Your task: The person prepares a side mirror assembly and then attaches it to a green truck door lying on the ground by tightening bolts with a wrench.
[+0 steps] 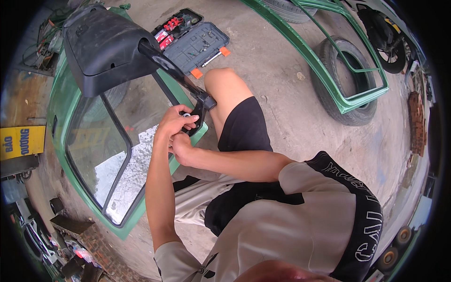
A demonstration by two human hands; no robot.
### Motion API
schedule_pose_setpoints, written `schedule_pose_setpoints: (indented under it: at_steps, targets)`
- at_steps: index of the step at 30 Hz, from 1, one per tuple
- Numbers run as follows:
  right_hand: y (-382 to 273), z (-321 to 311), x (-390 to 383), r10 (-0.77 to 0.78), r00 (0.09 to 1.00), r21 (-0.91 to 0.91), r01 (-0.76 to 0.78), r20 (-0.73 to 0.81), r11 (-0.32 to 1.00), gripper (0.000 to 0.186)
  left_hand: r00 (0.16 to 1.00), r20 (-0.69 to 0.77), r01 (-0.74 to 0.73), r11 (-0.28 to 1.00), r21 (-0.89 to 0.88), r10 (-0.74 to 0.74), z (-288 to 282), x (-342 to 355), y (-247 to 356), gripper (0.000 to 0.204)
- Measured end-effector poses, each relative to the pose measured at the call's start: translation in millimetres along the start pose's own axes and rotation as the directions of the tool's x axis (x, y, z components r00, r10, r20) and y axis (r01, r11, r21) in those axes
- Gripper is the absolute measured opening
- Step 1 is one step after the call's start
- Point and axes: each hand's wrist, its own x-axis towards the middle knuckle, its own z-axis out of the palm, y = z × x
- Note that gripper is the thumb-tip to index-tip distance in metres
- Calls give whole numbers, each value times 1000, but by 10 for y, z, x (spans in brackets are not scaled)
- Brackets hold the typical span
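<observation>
A green vehicle door [126, 230] with window glass lies in front of me on the left. A large black side mirror [105, 47] sits over its far end, joined by a black tubular arm [171, 69] to a bracket [201, 115] at the door's edge. My left hand [174, 123] is closed at the bracket, thumb and fingers pinching around a small, partly hidden shiny piece. Just below it, my right hand [182, 148] is curled against the door edge, close to my left wrist. What its fingers grip is hidden.
Beyond my bent knee, a grey tool case [197, 44] lies unfolded, with red tools inside and orange latches. At the far right a green door frame [300, 47] leans over a tyre [329, 98]. A yellow sign [22, 142] stands at the left edge, with bricks [101, 249] below.
</observation>
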Motion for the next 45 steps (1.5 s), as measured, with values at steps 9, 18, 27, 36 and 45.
schedule_pose_setpoints:
  at_steps: [9, 18, 27, 36, 45]
  targets:
    - [-583, -970, -422, 1, 1000, -460, 5, 13, 888, 43, 998, -55, -50, 987, -151, 42, 43, 29, -120, 41]
    - [120, -97, 106, -33, 999, -80, 36, 36, 996, 18, 994, 11, -108, 994, -9, 108, 39, 24, -134, 44]
    - [-294, -809, -438, 2, 1000, -304, -11, -28, 953, 41, 994, -63, -74, 979, 189, 88, 30, -74, -56, 52]
    - [-354, -769, -490, 21, 997, -312, -42, -69, 949, 40, 965, -163, -206, 979, 0, 204, 7, -109, -364, 46]
    - [10, -374, -308, 17, 993, -258, -47, -118, 965, 39, 966, -168, -160, 965, 208, 197, -87, -155, -106, 34]
